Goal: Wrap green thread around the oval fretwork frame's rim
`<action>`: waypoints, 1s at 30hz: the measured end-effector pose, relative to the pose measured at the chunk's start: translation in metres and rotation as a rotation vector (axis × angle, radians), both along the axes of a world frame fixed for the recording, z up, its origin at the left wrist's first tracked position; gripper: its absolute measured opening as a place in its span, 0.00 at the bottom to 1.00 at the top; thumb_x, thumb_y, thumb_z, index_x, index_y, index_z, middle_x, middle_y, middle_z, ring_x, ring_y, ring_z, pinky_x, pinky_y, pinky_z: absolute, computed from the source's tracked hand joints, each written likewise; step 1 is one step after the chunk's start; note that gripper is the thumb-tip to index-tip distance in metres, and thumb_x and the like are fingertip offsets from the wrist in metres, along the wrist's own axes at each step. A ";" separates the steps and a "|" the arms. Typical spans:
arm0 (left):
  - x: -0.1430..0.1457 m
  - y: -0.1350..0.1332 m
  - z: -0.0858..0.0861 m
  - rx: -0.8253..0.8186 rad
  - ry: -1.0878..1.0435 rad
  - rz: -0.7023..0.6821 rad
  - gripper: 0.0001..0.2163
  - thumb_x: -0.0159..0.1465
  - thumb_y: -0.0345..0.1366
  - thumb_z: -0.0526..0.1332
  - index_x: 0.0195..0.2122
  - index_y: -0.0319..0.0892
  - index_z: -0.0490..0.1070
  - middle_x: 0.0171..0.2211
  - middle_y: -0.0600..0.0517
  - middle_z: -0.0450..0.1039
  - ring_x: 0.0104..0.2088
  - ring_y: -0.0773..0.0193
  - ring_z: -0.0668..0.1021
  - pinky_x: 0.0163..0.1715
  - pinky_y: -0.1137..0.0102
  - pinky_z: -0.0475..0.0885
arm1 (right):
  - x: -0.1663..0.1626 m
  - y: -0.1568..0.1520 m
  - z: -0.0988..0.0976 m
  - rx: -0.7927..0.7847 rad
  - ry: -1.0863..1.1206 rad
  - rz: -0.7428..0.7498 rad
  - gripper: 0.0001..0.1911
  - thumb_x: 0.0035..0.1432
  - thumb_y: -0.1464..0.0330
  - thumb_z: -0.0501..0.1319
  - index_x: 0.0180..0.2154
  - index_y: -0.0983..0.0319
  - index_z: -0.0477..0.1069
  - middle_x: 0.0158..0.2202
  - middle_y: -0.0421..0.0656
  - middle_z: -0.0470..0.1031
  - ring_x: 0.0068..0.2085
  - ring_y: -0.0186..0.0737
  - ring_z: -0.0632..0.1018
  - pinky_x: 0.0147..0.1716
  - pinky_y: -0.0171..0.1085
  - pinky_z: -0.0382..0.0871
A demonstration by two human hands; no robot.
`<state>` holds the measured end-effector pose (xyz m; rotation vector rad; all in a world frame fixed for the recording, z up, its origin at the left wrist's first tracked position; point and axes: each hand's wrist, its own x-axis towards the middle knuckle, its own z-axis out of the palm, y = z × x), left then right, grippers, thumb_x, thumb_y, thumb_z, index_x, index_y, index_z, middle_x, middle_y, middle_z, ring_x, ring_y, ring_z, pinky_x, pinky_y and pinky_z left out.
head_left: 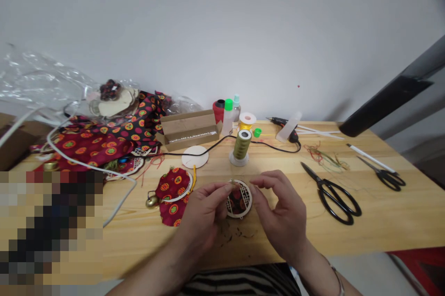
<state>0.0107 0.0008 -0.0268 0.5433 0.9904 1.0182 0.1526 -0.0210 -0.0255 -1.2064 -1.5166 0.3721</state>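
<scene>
While left grip (205, 210) pinches disc (239, 199) | right grip (284, 210): can't tell | box (187, 122) holds white bits (193, 137)

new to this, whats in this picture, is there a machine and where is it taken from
No machine here: these are a person's two bare hands, seen from a camera on that person's head, looking forward and down. The left hand pinches a round lattice ornament; the right hand is beside it, but whether it grips anything is unclear. On the wooden table are large black-handled scissors, an olive thread spool, a glue gun, a cardboard box and patterned fabric.
</scene>
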 end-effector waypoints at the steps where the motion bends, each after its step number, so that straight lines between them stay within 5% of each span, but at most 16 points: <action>1: 0.000 0.000 -0.001 0.001 -0.005 -0.007 0.07 0.49 0.34 0.69 0.25 0.34 0.77 0.12 0.62 0.53 0.15 0.77 0.51 0.14 0.79 0.47 | -0.001 -0.001 -0.001 0.024 -0.033 0.011 0.08 0.54 0.78 0.60 0.35 0.62 0.71 0.33 0.42 0.70 0.36 0.37 0.72 0.36 0.38 0.67; 9: -0.001 0.000 -0.006 0.009 -0.048 -0.020 0.05 0.52 0.33 0.67 0.23 0.36 0.77 0.12 0.62 0.51 0.16 0.76 0.50 0.15 0.78 0.47 | -0.006 0.003 -0.007 0.105 -0.252 -0.015 0.07 0.54 0.77 0.61 0.35 0.62 0.73 0.30 0.43 0.72 0.33 0.40 0.71 0.33 0.42 0.64; 30: -0.003 -0.001 -0.004 0.009 -0.089 -0.020 0.06 0.52 0.33 0.67 0.22 0.36 0.74 0.12 0.63 0.51 0.16 0.76 0.50 0.14 0.78 0.47 | -0.006 0.003 -0.009 0.109 -0.403 -0.026 0.09 0.56 0.76 0.59 0.38 0.61 0.74 0.31 0.44 0.74 0.34 0.41 0.70 0.33 0.42 0.62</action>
